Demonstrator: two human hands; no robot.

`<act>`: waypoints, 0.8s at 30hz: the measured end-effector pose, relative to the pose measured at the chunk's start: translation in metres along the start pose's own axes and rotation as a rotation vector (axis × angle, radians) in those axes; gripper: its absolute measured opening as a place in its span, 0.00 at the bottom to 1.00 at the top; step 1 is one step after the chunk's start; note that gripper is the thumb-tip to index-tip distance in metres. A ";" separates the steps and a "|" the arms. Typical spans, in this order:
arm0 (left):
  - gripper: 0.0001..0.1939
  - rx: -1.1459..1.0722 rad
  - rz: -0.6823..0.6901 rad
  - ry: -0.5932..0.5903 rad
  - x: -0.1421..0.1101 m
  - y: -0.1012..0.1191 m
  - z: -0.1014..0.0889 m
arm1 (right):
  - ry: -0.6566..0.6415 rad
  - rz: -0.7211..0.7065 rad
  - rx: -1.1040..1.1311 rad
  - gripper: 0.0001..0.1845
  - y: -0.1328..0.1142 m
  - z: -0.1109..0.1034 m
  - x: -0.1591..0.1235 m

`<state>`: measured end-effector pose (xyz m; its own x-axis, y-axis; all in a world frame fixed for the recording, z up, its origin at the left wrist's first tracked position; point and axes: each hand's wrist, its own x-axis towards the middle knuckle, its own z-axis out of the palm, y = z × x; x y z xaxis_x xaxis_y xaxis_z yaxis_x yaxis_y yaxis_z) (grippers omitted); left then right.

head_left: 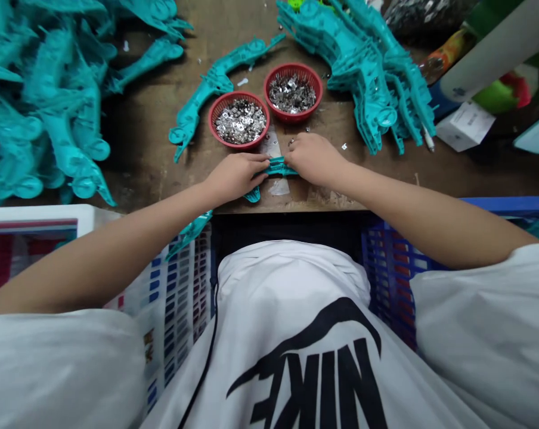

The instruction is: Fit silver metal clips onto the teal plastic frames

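Teal plastic part [277, 168], left hand [236, 177], right hand [315, 159] gripping

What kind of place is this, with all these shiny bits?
Probably a small factory workshop: there's a worn wooden workbench, big heaps of moulded teal plastic parts, and round red plastic baskets full of small silver metal pieces.

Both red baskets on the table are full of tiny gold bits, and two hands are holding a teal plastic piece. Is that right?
Not quite: the bits are silver, not gold. The head view shows the nearer red basket and the farther red basket full of tiny silver bits, and the left hand and right hand holding a teal plastic piece.
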<state>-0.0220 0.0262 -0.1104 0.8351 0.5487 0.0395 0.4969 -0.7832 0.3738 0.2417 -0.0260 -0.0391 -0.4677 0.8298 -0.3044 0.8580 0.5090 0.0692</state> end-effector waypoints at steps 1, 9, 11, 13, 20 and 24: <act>0.26 -0.004 0.002 0.009 0.000 0.000 0.000 | 0.020 -0.007 -0.003 0.30 0.001 0.002 -0.001; 0.23 0.004 0.011 0.006 0.003 -0.006 0.001 | 0.021 0.013 0.049 0.30 -0.006 0.009 0.000; 0.24 0.027 0.022 -0.032 0.005 -0.005 -0.002 | 0.028 0.003 0.047 0.29 -0.006 0.009 0.002; 0.23 0.027 0.034 -0.058 0.005 -0.003 -0.006 | 0.031 -0.030 0.034 0.28 -0.001 0.009 0.003; 0.26 0.008 -0.052 0.000 0.002 0.000 -0.006 | 0.208 0.074 0.211 0.23 0.040 0.004 -0.005; 0.26 -0.010 0.005 -0.010 0.004 -0.004 -0.005 | 0.287 0.133 0.436 0.30 0.037 -0.002 -0.008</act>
<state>-0.0216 0.0335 -0.1076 0.8396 0.5422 0.0321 0.4908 -0.7826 0.3829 0.2765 -0.0132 -0.0324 -0.3363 0.9407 -0.0434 0.8937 0.3043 -0.3297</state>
